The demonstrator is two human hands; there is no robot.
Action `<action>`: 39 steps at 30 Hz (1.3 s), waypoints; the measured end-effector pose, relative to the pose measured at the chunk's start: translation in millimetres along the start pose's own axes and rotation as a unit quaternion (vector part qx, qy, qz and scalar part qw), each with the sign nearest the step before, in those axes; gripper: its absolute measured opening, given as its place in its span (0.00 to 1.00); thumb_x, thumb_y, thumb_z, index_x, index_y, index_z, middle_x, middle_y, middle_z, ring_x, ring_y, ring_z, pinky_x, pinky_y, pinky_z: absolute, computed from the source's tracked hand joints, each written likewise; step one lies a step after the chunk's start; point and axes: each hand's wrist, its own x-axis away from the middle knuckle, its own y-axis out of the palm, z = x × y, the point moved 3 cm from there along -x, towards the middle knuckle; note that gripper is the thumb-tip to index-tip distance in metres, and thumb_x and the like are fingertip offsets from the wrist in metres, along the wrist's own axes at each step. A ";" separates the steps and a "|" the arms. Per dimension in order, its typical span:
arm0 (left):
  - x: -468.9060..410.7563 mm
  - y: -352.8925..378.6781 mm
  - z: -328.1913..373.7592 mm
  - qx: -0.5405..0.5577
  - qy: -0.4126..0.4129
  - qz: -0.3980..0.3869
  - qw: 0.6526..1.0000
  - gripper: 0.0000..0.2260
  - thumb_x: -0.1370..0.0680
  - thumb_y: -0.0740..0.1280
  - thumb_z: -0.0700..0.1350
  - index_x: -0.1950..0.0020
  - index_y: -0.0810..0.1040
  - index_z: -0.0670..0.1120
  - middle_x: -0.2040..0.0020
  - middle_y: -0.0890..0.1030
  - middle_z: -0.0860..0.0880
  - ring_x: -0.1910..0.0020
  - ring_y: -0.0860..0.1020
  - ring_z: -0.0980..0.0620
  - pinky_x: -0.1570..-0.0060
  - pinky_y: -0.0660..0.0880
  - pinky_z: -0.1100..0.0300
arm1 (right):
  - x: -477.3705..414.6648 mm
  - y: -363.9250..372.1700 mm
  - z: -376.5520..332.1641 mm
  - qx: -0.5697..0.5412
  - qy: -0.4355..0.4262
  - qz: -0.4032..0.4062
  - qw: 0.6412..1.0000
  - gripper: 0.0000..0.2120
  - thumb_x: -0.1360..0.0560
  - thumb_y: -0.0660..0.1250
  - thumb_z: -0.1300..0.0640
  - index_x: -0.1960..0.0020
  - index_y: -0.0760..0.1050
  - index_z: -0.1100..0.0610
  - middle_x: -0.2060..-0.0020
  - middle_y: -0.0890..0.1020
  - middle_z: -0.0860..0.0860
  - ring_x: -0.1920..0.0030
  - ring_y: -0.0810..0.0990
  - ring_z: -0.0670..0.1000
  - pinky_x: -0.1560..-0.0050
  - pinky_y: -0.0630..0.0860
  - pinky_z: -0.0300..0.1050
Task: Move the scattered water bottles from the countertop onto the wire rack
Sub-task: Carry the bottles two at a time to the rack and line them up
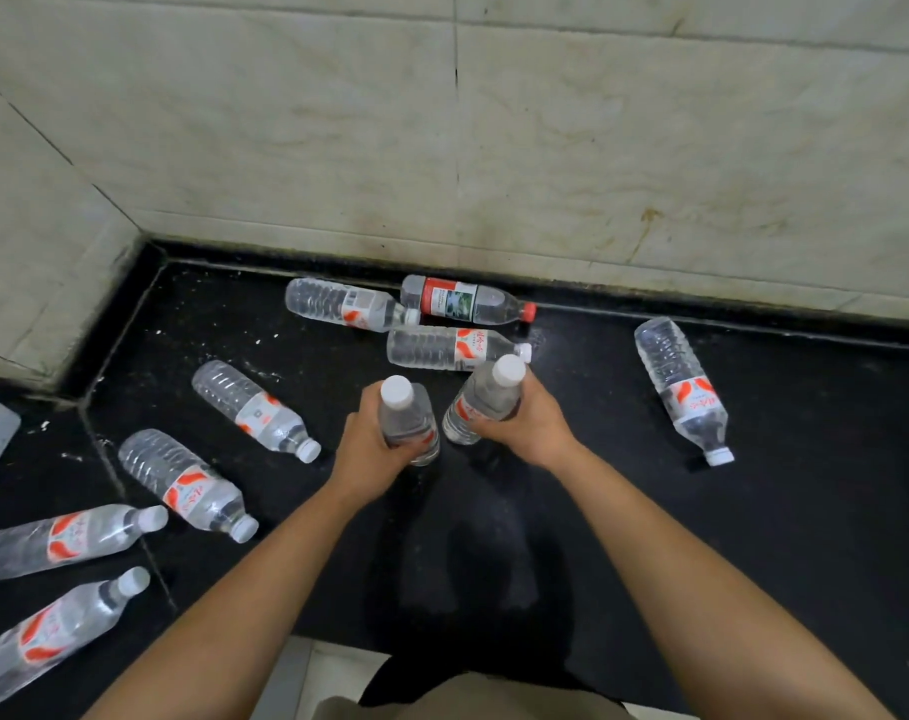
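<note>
Grips both closed on bottles: left grip holds upright bottle, right grip holds tilted bottle; red-capped bottle lies beyond them.

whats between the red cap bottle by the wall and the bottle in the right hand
In the head view, one white-capped bottle lies on its side between the red-capped bottle and the held bottle in the right hand.
</note>
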 end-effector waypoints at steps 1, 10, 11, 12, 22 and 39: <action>-0.8 0.3 0.0 0.018 -0.009 -0.008 1.000 0.32 0.31 0.81 0.46 0.34 0.65 0.56 0.41 0.79 0.52 0.42 0.79 0.52 0.45 0.77 0.59 | -1.5 3.7 -2.3 -0.009 -0.008 -0.010 1.000 0.36 0.34 0.83 0.55 0.34 0.67 0.44 0.39 0.78 0.50 0.38 0.78 0.51 0.35 0.76 0.53; -30.9 -14.0 17.3 0.094 -0.033 -0.043 0.994 0.40 0.32 0.81 0.46 0.27 0.62 0.50 0.36 0.78 0.50 0.39 0.79 0.51 0.37 0.77 0.48 | 8.0 -13.7 -18.5 -0.048 -0.003 -0.020 0.999 0.35 0.35 0.83 0.51 0.40 0.62 0.48 0.46 0.82 0.47 0.45 0.83 0.48 0.39 0.80 0.55; -34.5 -13.3 21.6 0.097 -0.022 -0.051 0.994 0.37 0.32 0.81 0.46 0.29 0.65 0.49 0.38 0.80 0.51 0.40 0.80 0.52 0.38 0.78 0.48 | 12.3 -21.7 -15.1 -0.066 0.001 -0.004 0.998 0.34 0.37 0.83 0.47 0.41 0.64 0.45 0.47 0.83 0.47 0.46 0.84 0.47 0.39 0.80 0.56; -37.8 -10.9 25.7 0.103 -0.009 -0.054 0.993 0.32 0.31 0.81 0.46 0.31 0.69 0.50 0.40 0.81 0.52 0.42 0.81 0.53 0.39 0.79 0.49 | 17.7 -30.4 -11.0 -0.084 0.007 0.015 0.996 0.34 0.38 0.82 0.43 0.41 0.65 0.42 0.47 0.84 0.48 0.46 0.84 0.47 0.39 0.80 0.56; -20.3 72.2 89.8 0.325 -0.043 -0.161 0.931 0.17 0.21 0.71 0.49 0.34 0.76 0.49 0.43 0.85 0.47 0.44 0.84 0.47 0.45 0.80 0.49 | 105.0 -96.2 51.0 -0.210 0.059 0.182 0.959 0.17 0.21 0.70 0.47 0.40 0.71 0.29 0.44 0.84 0.38 0.42 0.83 0.42 0.32 0.75 0.49; 217.8 280.9 285.7 0.364 0.027 -0.292 0.884 0.24 0.24 0.69 0.61 0.36 0.75 0.45 0.56 0.80 0.46 0.58 0.81 0.49 0.56 0.78 0.52 | 366.6 -292.3 182.3 -0.422 -0.001 0.375 0.826 0.21 0.23 0.68 0.42 0.37 0.74 0.54 0.54 0.83 0.53 0.57 0.83 0.50 0.49 0.79 0.52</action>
